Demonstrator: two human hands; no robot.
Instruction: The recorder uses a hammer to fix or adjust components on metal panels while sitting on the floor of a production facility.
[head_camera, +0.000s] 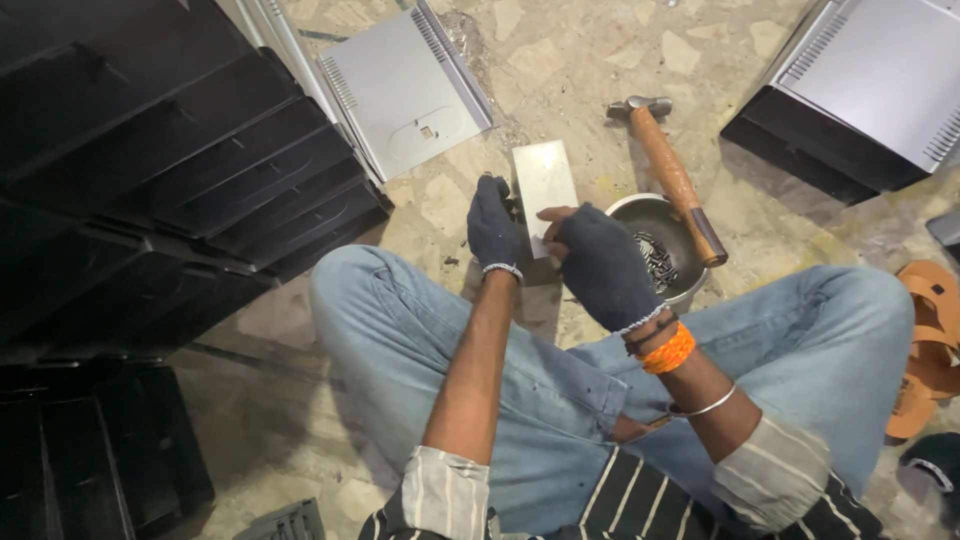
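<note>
I sit cross-legged on a stone floor in blue jeans. Both hands wear dark fingerless gloves. My left hand (493, 228) rests against the left edge of a small pale metal block (545, 180) lying on the floor. My right hand (602, 264) touches the block's near right side with bare fingertips; whether it pinches something small I cannot tell. Just right of that hand stands a metal bowl (643, 211) holding several small dark screws (657, 262).
A wooden-handled hammer (675, 172) lies across the bowl's rim. Stacked black plastic casings (170, 170) fill the left side. Grey metal panels lie at top centre (405, 85) and top right (880, 75). An orange sandal (925, 345) sits at the right edge.
</note>
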